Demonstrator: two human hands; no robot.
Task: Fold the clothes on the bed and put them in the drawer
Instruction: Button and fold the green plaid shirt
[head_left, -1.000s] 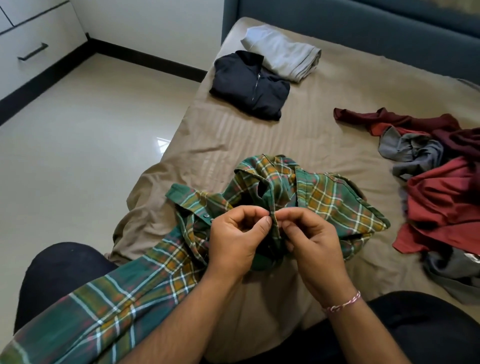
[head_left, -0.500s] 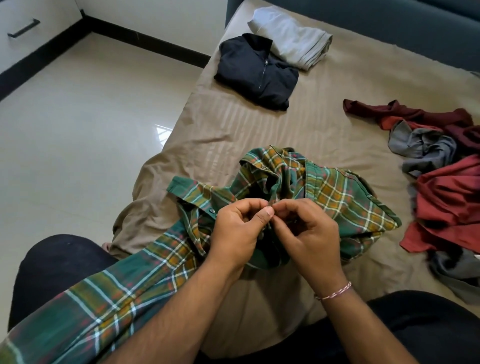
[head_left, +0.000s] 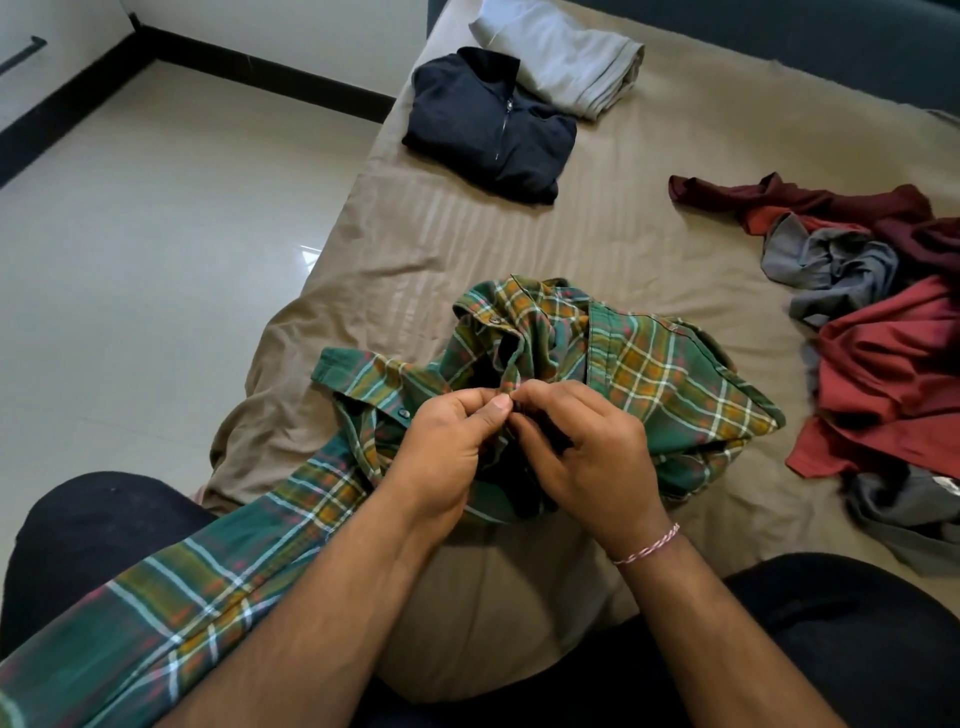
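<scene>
Near the bed's front edge, the green plaid shirt (head_left: 649, 374) is lying bunched, one part trailing over the person's lap. Both hands are pinching its placket: the left hand (head_left: 447, 441) and right hand (head_left: 582, 447) are meeting fingertip to fingertip, apparently working a button so the shirt folds flat. Farther off, a folded dark jacket (head_left: 488, 124) and grey garment (head_left: 566, 57) are waiting, while unfolded red and grey clothes (head_left: 878, 364) are heaped to the right on the bed (head_left: 519, 239).
</scene>
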